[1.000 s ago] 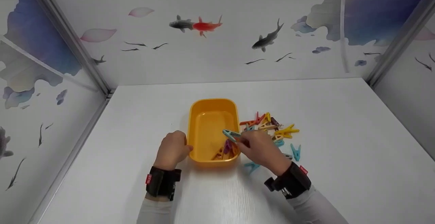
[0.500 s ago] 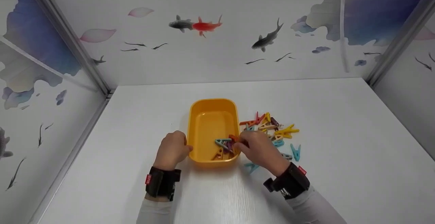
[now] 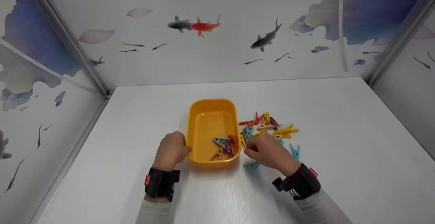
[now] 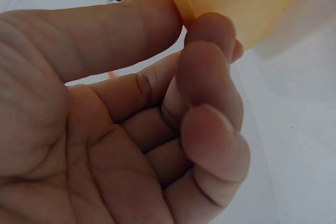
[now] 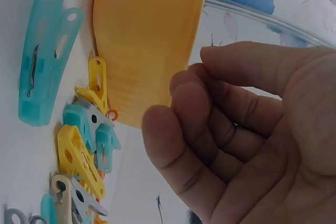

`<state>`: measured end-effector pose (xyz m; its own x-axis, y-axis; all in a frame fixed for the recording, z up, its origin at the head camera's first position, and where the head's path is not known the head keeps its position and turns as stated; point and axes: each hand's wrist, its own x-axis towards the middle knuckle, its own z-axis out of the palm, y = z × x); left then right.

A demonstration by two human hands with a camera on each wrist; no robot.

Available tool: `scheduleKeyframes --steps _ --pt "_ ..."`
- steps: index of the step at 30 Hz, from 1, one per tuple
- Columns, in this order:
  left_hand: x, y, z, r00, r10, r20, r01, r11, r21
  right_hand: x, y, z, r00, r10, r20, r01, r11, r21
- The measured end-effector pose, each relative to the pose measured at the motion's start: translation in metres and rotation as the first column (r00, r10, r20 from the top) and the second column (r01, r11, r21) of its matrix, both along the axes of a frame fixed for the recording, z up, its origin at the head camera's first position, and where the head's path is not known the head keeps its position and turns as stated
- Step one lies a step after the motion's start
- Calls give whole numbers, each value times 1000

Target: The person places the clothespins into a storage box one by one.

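Observation:
A yellow plastic tray (image 3: 210, 122) stands mid-table. My left hand (image 3: 171, 151) pinches its left rim between thumb and curled fingers; the left wrist view shows the tray wall (image 4: 236, 3) at those fingertips. Inside, near the front right corner, lie several clothespins, among them a pale teal clothespin (image 3: 221, 139) and an orange clothespin (image 3: 233, 141). My right hand (image 3: 268, 151) hovers just right of the tray over the loose clothespins. Its fingers are loosely bent, thumb and fingertips near each other, with nothing between them in the right wrist view.
Right of the tray spreads a loose pile of colourful clothespins, with a yellow clothespin (image 3: 287, 130) at its right side and blue clothespins (image 3: 295, 151) nearer me. Patterned panels (image 3: 210, 57) with painted fish enclose the white table (image 3: 153, 115) at the back and sides.
The pale teal clothespin, a second ago pinched in my right hand over the tray, now lies inside it. My right hand has moved right, off the tray rim. My left hand has stayed put.

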<state>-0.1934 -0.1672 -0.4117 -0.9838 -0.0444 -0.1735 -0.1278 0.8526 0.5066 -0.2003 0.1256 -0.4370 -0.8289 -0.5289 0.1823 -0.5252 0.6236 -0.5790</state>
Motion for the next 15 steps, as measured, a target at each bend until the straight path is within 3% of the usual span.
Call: scheduleKeyframes --steps 7,15 --pt "0 0 0 1000 3 4 -3 1000 -3 2 5 -4 994 53 95 -59 997 58" --pt "0 -1 -1 1000 -5 -14 5 1000 -3 1 -1 -10 996 88 23 -90 988 127"
